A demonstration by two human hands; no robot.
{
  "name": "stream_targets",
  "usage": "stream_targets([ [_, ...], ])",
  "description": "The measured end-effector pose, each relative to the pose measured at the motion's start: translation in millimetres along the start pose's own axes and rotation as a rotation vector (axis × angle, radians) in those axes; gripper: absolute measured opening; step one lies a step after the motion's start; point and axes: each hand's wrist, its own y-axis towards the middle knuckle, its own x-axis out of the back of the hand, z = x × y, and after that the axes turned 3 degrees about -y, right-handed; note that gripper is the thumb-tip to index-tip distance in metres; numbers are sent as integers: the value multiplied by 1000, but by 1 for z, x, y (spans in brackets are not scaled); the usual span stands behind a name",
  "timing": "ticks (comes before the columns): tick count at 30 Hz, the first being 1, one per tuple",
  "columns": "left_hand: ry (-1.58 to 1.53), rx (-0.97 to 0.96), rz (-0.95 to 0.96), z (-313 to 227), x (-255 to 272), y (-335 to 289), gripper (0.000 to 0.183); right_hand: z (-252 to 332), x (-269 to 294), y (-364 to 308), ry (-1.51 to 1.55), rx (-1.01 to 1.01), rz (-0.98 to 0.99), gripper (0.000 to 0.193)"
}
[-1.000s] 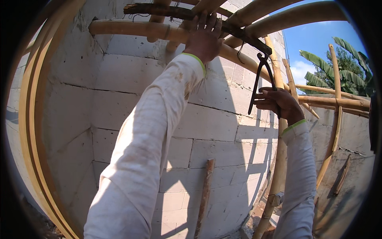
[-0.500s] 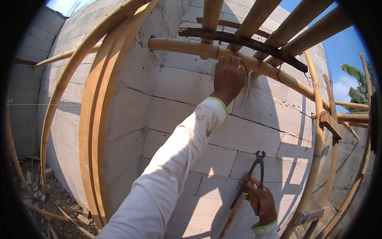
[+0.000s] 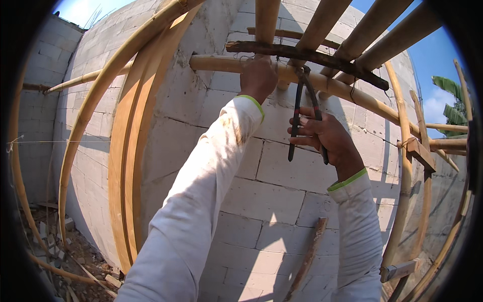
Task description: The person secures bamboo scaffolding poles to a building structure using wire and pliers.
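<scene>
Left hand [image 3: 258, 76] grips bamboo pole [image 3: 216, 64]; right hand [image 3: 324, 135] holds pincers [image 3: 305, 113], jaws seemingly hidden

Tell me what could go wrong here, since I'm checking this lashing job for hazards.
The pincers in the right hand bite at the bamboo pole right beside the left hand that grips it; a slip could pinch or gash those fingers. Both arms reach overhead, so a cut wire end or the dark stick above might drop toward the face. Broken blocks litter the ground below, poor footing if balance goes.
</scene>
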Motion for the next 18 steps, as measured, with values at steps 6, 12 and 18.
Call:
stream_targets([
  [6,-612,273,429,0,26,-21,38,17,-14,57,207,-67,205,31],
  [12,-475,194,335,20,26,-8,31,8,-31,90,289,51,280,32],
  [18,-254,130,269,29,23,-4,24,-6,-24,97,381,58,352,40],
])
